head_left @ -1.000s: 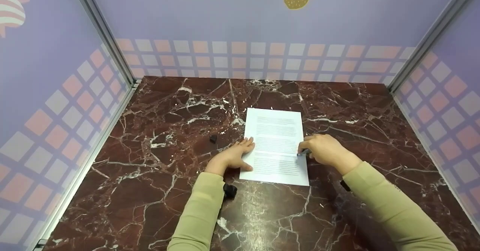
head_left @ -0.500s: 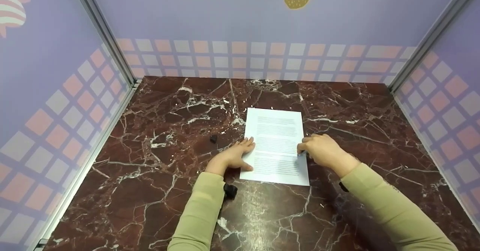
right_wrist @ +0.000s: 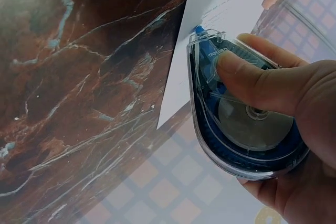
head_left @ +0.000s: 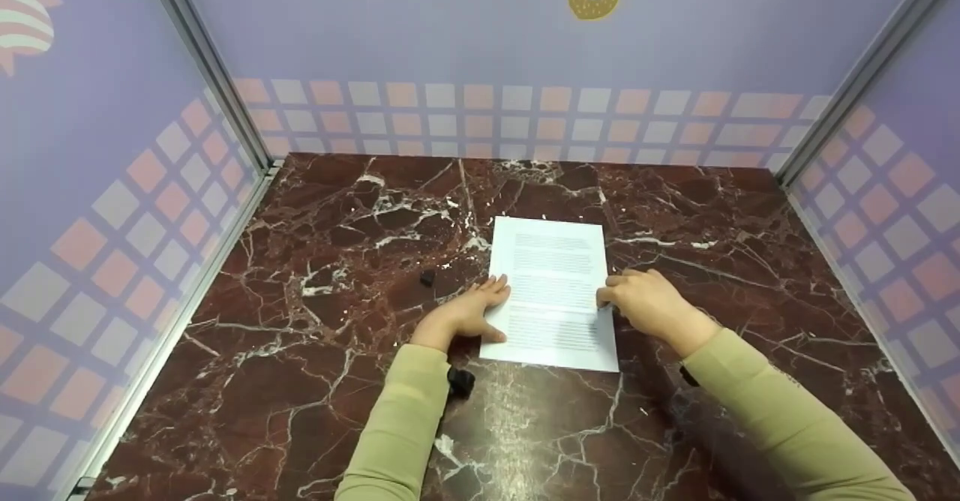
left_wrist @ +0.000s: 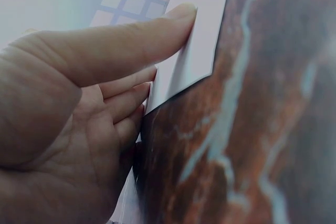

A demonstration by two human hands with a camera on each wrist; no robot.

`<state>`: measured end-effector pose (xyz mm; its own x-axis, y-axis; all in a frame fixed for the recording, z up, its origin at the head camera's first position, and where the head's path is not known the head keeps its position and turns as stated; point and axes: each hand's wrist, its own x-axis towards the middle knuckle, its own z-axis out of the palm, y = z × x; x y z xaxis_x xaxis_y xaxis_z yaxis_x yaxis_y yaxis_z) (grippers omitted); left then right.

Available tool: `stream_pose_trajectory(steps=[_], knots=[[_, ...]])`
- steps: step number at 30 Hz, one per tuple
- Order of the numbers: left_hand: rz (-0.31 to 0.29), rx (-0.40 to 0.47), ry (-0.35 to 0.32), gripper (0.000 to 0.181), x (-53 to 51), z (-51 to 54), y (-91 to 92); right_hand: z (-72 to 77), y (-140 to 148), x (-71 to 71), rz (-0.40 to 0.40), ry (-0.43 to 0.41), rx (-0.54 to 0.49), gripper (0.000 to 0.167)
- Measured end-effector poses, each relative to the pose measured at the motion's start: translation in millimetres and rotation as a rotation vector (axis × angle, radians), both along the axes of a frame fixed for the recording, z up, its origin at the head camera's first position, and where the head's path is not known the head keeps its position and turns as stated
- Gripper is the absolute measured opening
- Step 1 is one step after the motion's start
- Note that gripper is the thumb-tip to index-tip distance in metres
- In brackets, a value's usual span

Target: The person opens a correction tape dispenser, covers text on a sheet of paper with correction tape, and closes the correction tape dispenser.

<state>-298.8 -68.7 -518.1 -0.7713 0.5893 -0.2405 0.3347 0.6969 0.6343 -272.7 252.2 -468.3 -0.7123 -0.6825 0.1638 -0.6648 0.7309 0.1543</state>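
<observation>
Slightly turned since a second earlier, the right hand (head_left: 646,300) now hid the correction-tape dispenser (right_wrist: 254,132) from my head view; the left hand (head_left: 461,313) and the printed sheet (head_left: 551,287) had stayed put. The right thumb and fingers gripped the dispenser, its blue tip (right_wrist: 199,29) aimed at the sheet near its right edge; contact I couldn't tell. The left hand lay spread, grasping nothing, its thumb and fingertips steadying the sheet's left side on the bench (head_left: 337,426). I judged a correcting stroke in hand; next called for steady pressure and a straight drag. I counted two hands, one sheet, one dispenser, one loose black piece (head_left: 427,277).
</observation>
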Motion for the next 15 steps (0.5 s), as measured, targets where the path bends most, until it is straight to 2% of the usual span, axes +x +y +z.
stream_pose_trajectory(steps=[4,7,15], knots=[[-0.005,0.004,0.005,0.094,0.0,-0.4,-0.2,-2.9,1,2.5,-0.009,0.018,-0.013,0.029],[-0.002,0.001,0.001,0.095,0.3,-0.4,0.0,-9.3,5,5.6,-0.051,0.006,-0.06,0.03],[0.001,0.002,-0.001,0.095,0.3,0.1,-0.7,-31.4,26,16.5,-0.233,-0.129,-0.316,0.034]])
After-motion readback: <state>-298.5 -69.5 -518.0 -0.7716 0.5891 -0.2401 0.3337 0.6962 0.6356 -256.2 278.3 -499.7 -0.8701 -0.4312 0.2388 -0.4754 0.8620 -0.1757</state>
